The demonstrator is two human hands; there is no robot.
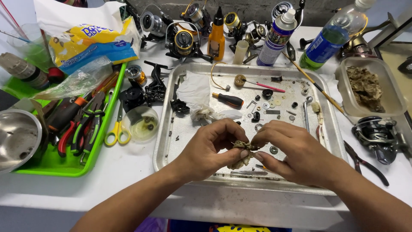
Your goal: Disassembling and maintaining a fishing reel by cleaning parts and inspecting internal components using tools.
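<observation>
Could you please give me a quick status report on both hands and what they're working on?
Left hand and right hand both pinching a dirty rag around a small part. Held over the metal tray. Loose washers and screws scattered beneath.

Small part inside the dirty rag (241,154) hidden by fingers; steel bowl (17,137) cut off at left edge.

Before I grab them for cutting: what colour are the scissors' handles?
Yellow; the scissors show best in the head view.

Yellow-blue tissue pack (88,43) rear left; labelled spray can (277,38).
</observation>
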